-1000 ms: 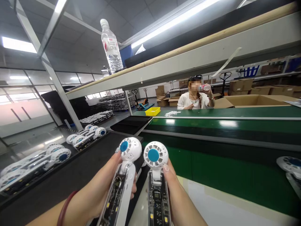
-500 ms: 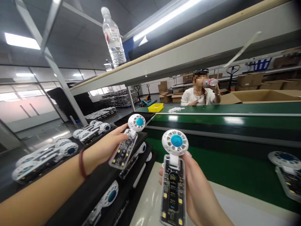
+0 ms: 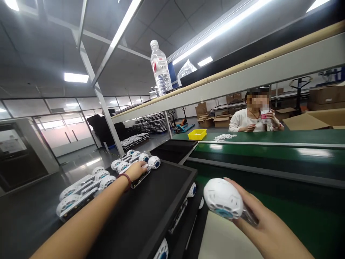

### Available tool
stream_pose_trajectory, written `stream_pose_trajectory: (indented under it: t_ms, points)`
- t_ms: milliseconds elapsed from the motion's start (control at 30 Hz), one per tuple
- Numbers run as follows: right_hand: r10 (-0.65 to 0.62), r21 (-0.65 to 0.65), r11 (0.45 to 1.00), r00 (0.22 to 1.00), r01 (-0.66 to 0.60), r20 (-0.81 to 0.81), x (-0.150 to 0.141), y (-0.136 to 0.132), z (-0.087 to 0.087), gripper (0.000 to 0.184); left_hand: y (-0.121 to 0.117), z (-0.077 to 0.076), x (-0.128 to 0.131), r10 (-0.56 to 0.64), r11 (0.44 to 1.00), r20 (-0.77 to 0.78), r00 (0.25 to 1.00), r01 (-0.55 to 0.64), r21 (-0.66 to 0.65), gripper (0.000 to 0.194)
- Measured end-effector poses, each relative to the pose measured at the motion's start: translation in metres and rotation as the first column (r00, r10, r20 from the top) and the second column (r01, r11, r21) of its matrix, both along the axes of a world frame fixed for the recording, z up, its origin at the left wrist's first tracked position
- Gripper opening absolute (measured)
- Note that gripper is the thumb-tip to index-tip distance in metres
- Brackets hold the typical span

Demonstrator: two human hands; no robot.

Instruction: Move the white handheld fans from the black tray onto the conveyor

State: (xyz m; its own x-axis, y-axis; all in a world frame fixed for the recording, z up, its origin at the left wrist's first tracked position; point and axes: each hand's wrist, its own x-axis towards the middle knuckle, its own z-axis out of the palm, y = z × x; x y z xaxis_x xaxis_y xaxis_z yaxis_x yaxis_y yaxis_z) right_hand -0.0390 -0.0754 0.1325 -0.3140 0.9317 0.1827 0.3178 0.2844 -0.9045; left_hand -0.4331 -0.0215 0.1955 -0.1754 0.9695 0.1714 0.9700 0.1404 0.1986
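My left hand (image 3: 137, 170) reaches over the top black tray (image 3: 140, 212). Its fingers are closed on the body of a device with a round white head (image 3: 154, 162) and a circuit-board body, at the end of a row of similar devices (image 3: 123, 167). My right hand (image 3: 260, 216) grips another such device (image 3: 223, 198) above the work surface. Its white vented head is tilted down, showing an edge of the blue centre; its clear body is mostly hidden by the hand. More of these devices (image 3: 101, 180) lie in a nearer group on the tray.
Lower trays holding devices (image 3: 192, 190) are stacked underneath. A green conveyor belt (image 3: 296, 212) runs along the right. Across it sit a yellow bin (image 3: 197, 134), small white parts (image 3: 225, 137) and a person (image 3: 250, 118) with a drink. A water bottle (image 3: 161, 70) stands on the overhead shelf (image 3: 215, 90).
My left hand has carried its device left and down to the row on the tray. My right hand has turned its device so the head points downward. The view has swung left.
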Motion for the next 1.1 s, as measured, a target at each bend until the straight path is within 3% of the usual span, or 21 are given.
stream_pose_trajectory:
  t_ms: [100,233,367,400,467,633,800,900,967,1033,1100]
  points:
    - [0.138,0.249,0.952,0.974,-0.181,0.18,-0.031,0.005,0.032,0.041,0.006,-0.004,-0.011,-0.032,0.999,-0.026,0.999,0.032,0.001,0.035]
    - [0.311,0.441,0.752,0.854,-0.489,0.417,-0.094,0.021,0.068,0.058,-0.004,-0.011,-0.026,-0.039,0.999,-0.005,0.999,0.039,0.014,0.046]
    - [0.252,0.542,0.488,0.705,-0.684,0.663,-0.172,0.053,0.073,0.054,-0.025,-0.019,-0.03,-0.015,0.999,0.045,0.999,0.012,0.051,0.054]
    - [0.207,0.538,0.442,0.666,-0.717,0.717,-0.19,0.061,0.072,0.052,-0.029,-0.021,-0.03,-0.004,0.998,0.057,0.998,0.0,0.07,0.054]
    - [0.164,0.508,0.405,0.607,-0.761,0.778,-0.222,0.075,0.067,0.047,-0.034,-0.024,-0.031,0.014,0.995,0.087,0.996,-0.023,0.099,0.054]
    - [0.178,0.459,0.386,0.553,-0.8,0.814,-0.264,0.089,0.055,0.047,-0.041,-0.026,-0.042,0.036,0.995,0.264,0.964,-0.059,0.077,0.059]
    - [0.19,0.524,0.373,0.616,-0.766,0.765,-0.268,0.089,0.046,0.049,-0.064,-0.02,-0.04,0.089,0.991,0.401,0.912,-0.121,0.054,0.063]
    - [0.144,0.583,0.45,0.7,-0.676,0.7,-0.252,0.085,0.048,0.047,-0.08,-0.018,-0.029,0.052,0.998,0.39,0.919,-0.061,0.012,0.069]
    - [0.092,0.614,0.53,0.759,-0.585,0.644,-0.229,0.083,0.051,0.052,-0.085,-0.021,-0.023,-0.004,0.999,0.27,0.963,0.016,-0.042,0.072]
    - [0.0,0.633,0.63,0.815,-0.45,0.58,-0.192,0.082,0.05,0.056,-0.085,-0.027,-0.021,-0.047,0.998,0.065,0.997,0.05,-0.038,0.072]
    - [-0.151,0.62,0.742,0.839,-0.254,0.523,-0.141,0.084,0.039,0.051,-0.08,-0.035,-0.024,-0.05,0.997,-0.098,0.994,0.055,0.045,0.07]
